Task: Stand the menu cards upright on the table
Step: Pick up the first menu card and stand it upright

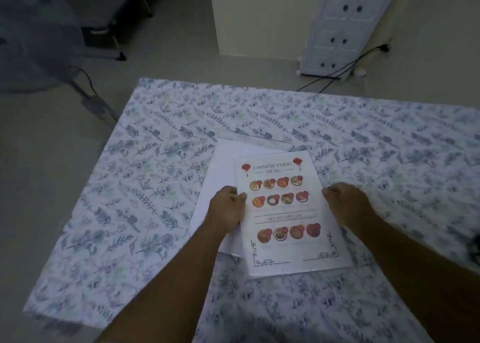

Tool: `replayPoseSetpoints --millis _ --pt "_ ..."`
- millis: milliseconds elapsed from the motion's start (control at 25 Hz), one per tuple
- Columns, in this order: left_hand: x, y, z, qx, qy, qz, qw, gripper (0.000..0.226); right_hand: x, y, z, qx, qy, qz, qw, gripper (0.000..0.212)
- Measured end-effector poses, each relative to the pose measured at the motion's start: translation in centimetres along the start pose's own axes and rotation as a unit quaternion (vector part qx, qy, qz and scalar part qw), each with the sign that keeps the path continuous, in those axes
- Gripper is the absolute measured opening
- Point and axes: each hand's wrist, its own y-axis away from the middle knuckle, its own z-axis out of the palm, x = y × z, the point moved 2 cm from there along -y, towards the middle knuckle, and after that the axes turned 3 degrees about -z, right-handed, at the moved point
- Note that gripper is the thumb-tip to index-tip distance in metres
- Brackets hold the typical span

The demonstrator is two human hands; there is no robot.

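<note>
A white menu card (285, 213) printed "Chinese Food Menu", with rows of red dish pictures, lies flat on the floral tablecloth (155, 187). It rests on top of at least one other white sheet (220, 166), which sticks out to its left and behind it. My left hand (226, 207) pinches the top card's left edge with curled fingers. At the card's right edge sits my right hand (345, 202), fingers curled over the rim. Both forearms reach in from the bottom of the view.
The table's left edge and far corner (141, 80) drop off to a grey floor. A white panelled cabinet (337, 31) with black cables (345, 67) stands beyond the table. Dark furniture legs (104, 44) are at the far left. A dark object (474, 246) pokes in at the right edge.
</note>
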Motion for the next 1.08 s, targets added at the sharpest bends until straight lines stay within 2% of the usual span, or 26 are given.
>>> replayPoseSetpoints --millis 80,200,320,440,560,640,760,960,1080 --pt "-0.2 -1.2 0.1 -0.001 0.056 -0.020 0.998 0.018 -0.2 -0.5 0.4 0.030 -0.029 0.005 0.999 0.030" --pt "-0.6 -0.9 0.0 -0.003 0.087 -0.032 0.996 0.024 -0.3 0.0 0.5 0.023 -0.065 0.026 0.997 0.032" --pt "0.4 1.4 0.3 -0.002 0.071 -0.022 0.997 0.024 0.7 1.6 -1.1 0.015 -0.074 0.035 0.997 0.030" --pt "2.7 4.4 2.2 -0.008 0.086 0.025 0.996 0.021 3.3 4.2 -4.3 0.045 -0.105 0.032 0.993 0.027" --pt "7.0 7.7 4.8 0.005 0.093 0.118 0.989 0.023 6.4 7.1 -9.6 0.104 -0.166 0.003 0.981 0.013" --pt "9.7 9.2 6.7 0.011 0.095 0.176 0.980 0.028 8.8 7.9 -12.7 0.160 -0.214 -0.016 0.963 0.008" --pt "12.3 10.9 10.1 0.019 0.105 0.238 0.965 0.027 12.4 8.2 -15.2 0.222 -0.267 -0.037 0.937 0.013" --pt "11.4 12.3 15.2 0.027 0.113 0.274 0.955 0.025 16.6 7.6 -15.0 0.270 -0.318 -0.047 0.908 0.013" --pt "10.8 12.6 16.3 0.082 0.097 0.289 0.949 0.027 17.5 7.5 -14.4 0.260 -0.319 -0.068 0.909 0.015"
